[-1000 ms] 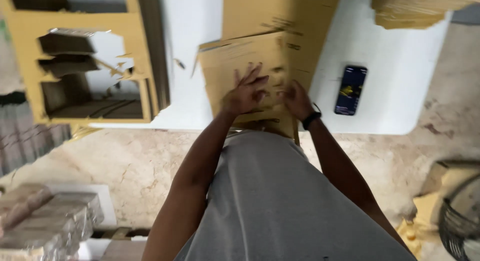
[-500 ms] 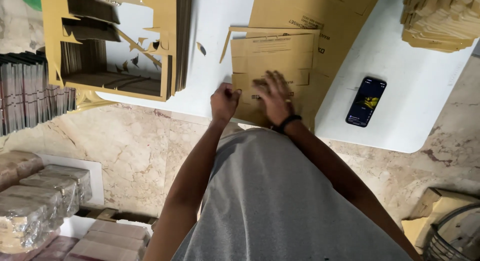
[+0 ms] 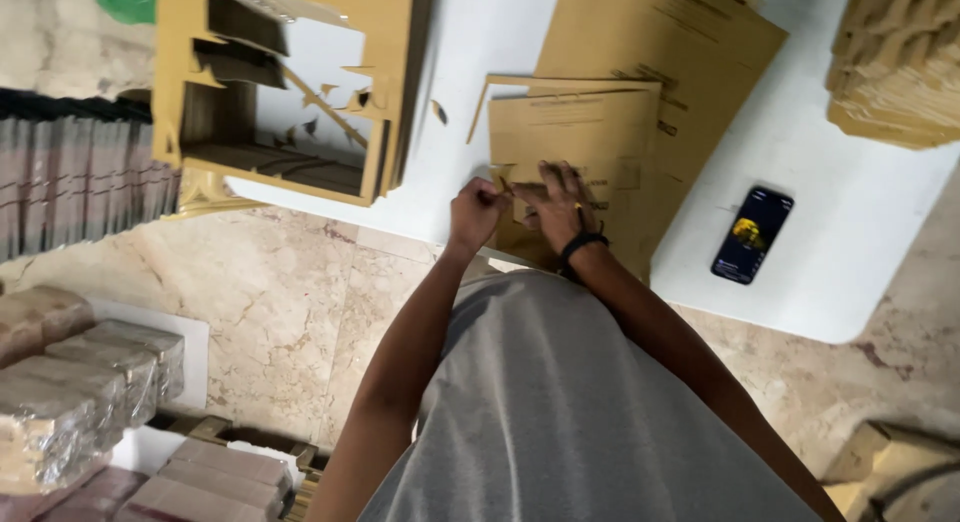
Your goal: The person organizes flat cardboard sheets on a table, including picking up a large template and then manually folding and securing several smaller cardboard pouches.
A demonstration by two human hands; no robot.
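A brown die-cut cardboard sheet lies on top of a pile of like sheets on the white table. My left hand is closed at the sheet's near left corner, pinching its edge. My right hand, with a black band on the wrist, lies right beside it with fingers spread flat on the sheet's near edge. The two hands almost touch.
A stack of punched-out cardboard frames stands on the table's left. A dark phone lies to the right, and a heap of folded cardboard pieces sits at the far right. Wrapped bundles and upright grey sheets stand on the marble floor.
Both hands have slid toward the sheet's near edge. My left hand went from lying flat to a closed pinch at the corner. The view has swung left.
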